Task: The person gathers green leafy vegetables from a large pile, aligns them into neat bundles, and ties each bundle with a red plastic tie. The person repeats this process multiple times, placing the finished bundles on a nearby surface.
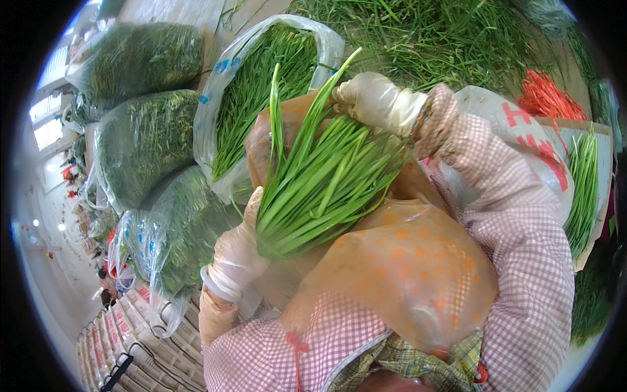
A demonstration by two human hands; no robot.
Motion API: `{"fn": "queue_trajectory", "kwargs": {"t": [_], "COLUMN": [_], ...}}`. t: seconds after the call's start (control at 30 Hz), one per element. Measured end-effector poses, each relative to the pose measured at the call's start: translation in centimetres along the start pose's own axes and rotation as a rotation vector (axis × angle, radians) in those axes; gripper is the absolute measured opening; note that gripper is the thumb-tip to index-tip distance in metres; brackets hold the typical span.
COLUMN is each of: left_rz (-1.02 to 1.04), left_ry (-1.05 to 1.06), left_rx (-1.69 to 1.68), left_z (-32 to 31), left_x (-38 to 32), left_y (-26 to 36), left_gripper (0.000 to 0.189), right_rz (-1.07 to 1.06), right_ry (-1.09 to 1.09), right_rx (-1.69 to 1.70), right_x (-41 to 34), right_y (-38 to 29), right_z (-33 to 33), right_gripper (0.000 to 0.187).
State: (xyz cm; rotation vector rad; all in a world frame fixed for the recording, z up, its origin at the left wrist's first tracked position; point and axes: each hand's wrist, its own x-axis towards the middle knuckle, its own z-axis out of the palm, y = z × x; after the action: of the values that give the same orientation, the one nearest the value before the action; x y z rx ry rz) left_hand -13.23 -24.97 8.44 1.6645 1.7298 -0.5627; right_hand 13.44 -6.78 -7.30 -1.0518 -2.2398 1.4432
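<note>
A bundle of long flat green leaves, like Chinese chives (323,186), lies across my lap over an orange-tinted plastic apron (392,264). My left hand (242,250), in a whitish glove, grips the bundle at its lower left end, thumb up along the leaves. At the upper side, my right hand (367,100), gloved too, has its fingers closed on a few leaves that stick up out of the bundle. Its fingertips are partly hidden. Just beyond the bundle stands an open clear plastic bag (328,41) full of the same greens.
Several filled plastic bags of greens (147,147) line the left. Loose greens (441,44) are heaped ahead. Red ties (551,98) and a small chive bunch (583,191) lie at right, by a white sack (529,132). Stacked printed cartons (142,362) stand lower left.
</note>
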Motion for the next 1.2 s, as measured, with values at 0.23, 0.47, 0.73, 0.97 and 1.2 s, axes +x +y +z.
{"fn": "queue_trajectory", "kwargs": {"t": [0.23, 0.47, 0.73, 0.97, 1.2], "left_rz": [0.063, 0.171, 0.27, 0.075, 0.232], "left_ry": [0.072, 0.082, 0.265, 0.728, 0.58], "left_rx": [0.069, 0.328, 0.721, 1.07, 0.634], "left_z": [-2.8, -7.6, -19.2, -19.4, 0.7], "left_x": [0.8, 2.1, 3.7, 3.9, -3.0], "left_y": [1.6, 4.3, 14.5, 16.5, 7.5], "left_gripper": [0.1, 0.092, 0.072, 0.082, 0.08], "right_rz": [0.058, 0.462, 1.064, 0.481, 0.385], "right_ry": [0.296, 0.561, 0.226, 0.281, 0.042], "right_rx": [0.0, -0.331, -0.191, 1.846, 2.457], "right_x": [0.0, -2.2, -3.6, -2.1, -1.8], "right_y": [4.3, 16.8, 22.2, 8.9, 2.7], "right_z": [3.1, 2.3, 5.1, 7.2, 11.1], "right_gripper": [0.02, 0.031, 0.051, 0.061, 0.07]}}
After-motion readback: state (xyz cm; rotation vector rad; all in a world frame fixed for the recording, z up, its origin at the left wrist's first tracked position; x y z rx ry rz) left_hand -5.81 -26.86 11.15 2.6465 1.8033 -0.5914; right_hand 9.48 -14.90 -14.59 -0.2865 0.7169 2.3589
